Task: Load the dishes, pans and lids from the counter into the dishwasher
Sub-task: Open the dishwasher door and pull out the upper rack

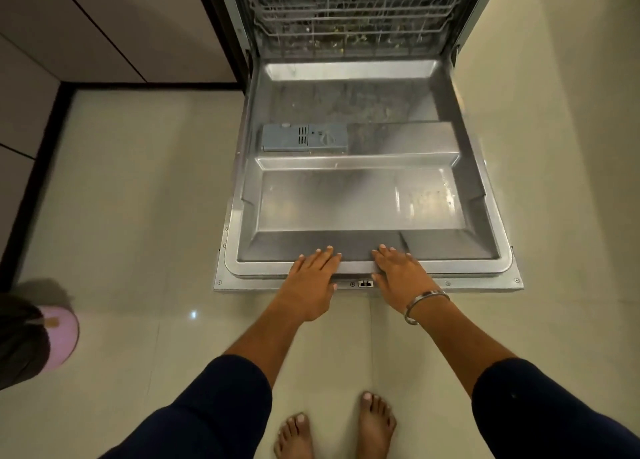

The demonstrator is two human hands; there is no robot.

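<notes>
1. The dishwasher (363, 77) stands open, its door (360, 198) folded fully down and lying flat just above the floor.
2. The door's inner face is dull stainless steel with raised ridges and water marks; a grey detergent box (304, 138) sits left of centre.
3. Inside, a grey wire rack (353, 11) is visible; no dishes can be made out in it.

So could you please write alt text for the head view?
Both hands, left hand and right hand, rest flat on the front edge of the fully open dishwasher door. Its wire lower rack looks empty; bare feet stand on pale tiles.
</notes>
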